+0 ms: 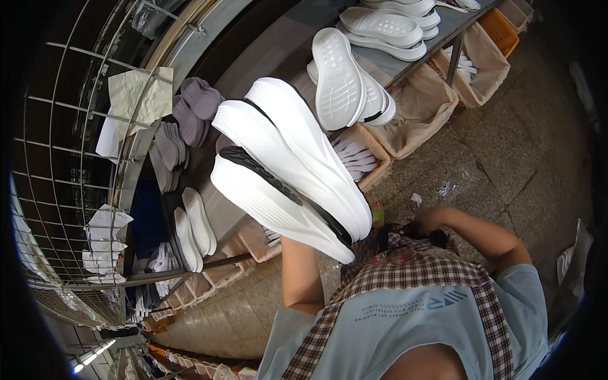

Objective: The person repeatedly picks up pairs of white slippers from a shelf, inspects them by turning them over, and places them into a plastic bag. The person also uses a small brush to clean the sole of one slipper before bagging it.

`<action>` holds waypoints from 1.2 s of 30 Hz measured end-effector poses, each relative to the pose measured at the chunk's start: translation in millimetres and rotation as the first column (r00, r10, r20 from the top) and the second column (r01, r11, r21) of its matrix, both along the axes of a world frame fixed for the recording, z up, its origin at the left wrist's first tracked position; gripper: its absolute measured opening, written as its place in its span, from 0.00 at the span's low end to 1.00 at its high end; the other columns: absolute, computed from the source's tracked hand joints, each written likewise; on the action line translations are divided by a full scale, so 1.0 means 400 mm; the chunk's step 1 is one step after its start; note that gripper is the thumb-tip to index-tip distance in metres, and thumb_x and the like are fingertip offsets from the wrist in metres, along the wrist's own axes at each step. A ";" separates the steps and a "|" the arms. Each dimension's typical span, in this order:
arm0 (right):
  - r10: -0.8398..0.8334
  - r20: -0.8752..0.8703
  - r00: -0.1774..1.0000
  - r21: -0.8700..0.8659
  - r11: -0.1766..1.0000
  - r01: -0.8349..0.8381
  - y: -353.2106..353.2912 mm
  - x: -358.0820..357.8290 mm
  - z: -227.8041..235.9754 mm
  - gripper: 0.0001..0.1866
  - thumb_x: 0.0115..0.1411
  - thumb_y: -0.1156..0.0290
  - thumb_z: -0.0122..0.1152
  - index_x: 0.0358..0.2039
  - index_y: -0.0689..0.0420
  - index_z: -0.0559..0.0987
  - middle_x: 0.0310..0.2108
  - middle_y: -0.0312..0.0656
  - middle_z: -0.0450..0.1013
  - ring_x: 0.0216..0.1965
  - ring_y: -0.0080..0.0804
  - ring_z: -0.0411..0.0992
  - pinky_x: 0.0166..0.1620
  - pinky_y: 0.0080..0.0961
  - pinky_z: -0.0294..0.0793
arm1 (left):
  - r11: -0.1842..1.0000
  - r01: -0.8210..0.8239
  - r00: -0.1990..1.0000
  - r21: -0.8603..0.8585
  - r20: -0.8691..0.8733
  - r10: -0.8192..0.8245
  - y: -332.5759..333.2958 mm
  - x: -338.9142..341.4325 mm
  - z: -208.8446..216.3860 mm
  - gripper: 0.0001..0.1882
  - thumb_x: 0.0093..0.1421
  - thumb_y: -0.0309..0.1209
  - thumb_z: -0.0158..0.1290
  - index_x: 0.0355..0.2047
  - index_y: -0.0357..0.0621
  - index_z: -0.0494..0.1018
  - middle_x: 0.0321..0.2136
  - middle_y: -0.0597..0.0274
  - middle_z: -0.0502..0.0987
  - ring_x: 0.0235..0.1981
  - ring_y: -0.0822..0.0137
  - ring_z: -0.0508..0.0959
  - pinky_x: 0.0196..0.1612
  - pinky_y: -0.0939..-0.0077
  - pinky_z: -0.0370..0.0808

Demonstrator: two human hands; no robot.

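Note:
White shoe soles (285, 152) with black parts are stacked close in front of me, slanting across the middle of the view. My left forearm (301, 272) reaches up behind their lower end; the soles hide the left hand, which appears to hold them up. My right arm bends in toward my waist, and my right hand (429, 220) is beside the top of my checked apron (411, 266) and something dark. Its fingers are hidden. Beyond the stack, more white soles (339, 79) lie at the edge of a grey work surface (269, 60).
More soles (383, 28) are piled at the far end. Lined bins (421, 107) stand along the surface's right side; one nearer bin (379, 152) contains white soles. Lilac soles (190, 117) and a white pair (195, 225) lie to the left, near a wire rack (57, 139).

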State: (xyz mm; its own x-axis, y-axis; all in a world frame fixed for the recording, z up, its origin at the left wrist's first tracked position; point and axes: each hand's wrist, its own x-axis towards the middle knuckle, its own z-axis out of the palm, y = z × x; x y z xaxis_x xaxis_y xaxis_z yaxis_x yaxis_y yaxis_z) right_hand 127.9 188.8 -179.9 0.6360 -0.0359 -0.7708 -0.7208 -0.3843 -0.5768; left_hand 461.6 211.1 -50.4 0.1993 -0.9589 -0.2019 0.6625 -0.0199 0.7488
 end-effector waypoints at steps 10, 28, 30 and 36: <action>-0.757 0.636 0.152 0.357 0.463 0.811 -0.279 -0.060 0.479 0.14 0.65 0.61 0.45 0.40 0.58 0.73 0.18 0.36 0.71 0.13 0.17 0.65 0.16 0.15 0.65 | 1.000 -0.004 1.000 0.011 -0.029 0.004 -0.012 0.035 0.015 0.29 0.63 0.47 0.40 0.61 0.47 0.53 0.42 0.47 0.72 0.36 0.42 0.75 0.32 0.51 0.76; -0.193 0.847 0.496 -0.470 0.166 0.867 -0.857 0.351 0.520 0.11 0.49 0.63 0.52 0.22 0.58 0.74 0.22 0.50 0.72 0.27 0.49 0.70 0.31 0.41 0.68 | 0.986 0.164 0.974 0.015 -0.159 -0.160 -0.228 0.060 -0.085 0.30 0.64 0.47 0.39 0.62 0.49 0.51 0.44 0.46 0.71 0.39 0.41 0.74 0.35 0.50 0.76; -0.181 0.813 0.554 -0.534 0.148 0.832 -0.833 0.348 0.533 0.11 0.49 0.63 0.53 0.21 0.59 0.74 0.20 0.48 0.72 0.25 0.46 0.72 0.30 0.38 0.69 | 0.986 0.167 0.972 0.018 -0.170 -0.161 -0.229 0.061 -0.087 0.30 0.64 0.47 0.39 0.62 0.49 0.51 0.44 0.46 0.71 0.39 0.41 0.74 0.36 0.50 0.76; -0.461 0.708 0.535 -0.368 0.406 0.837 -0.782 0.314 0.568 0.12 0.47 0.63 0.54 0.17 0.58 0.77 0.21 0.47 0.74 0.27 0.43 0.74 0.33 0.34 0.72 | 0.985 0.173 0.970 0.016 -0.176 -0.168 -0.223 0.056 -0.090 0.30 0.64 0.47 0.39 0.62 0.50 0.50 0.45 0.46 0.70 0.40 0.41 0.74 0.37 0.50 0.76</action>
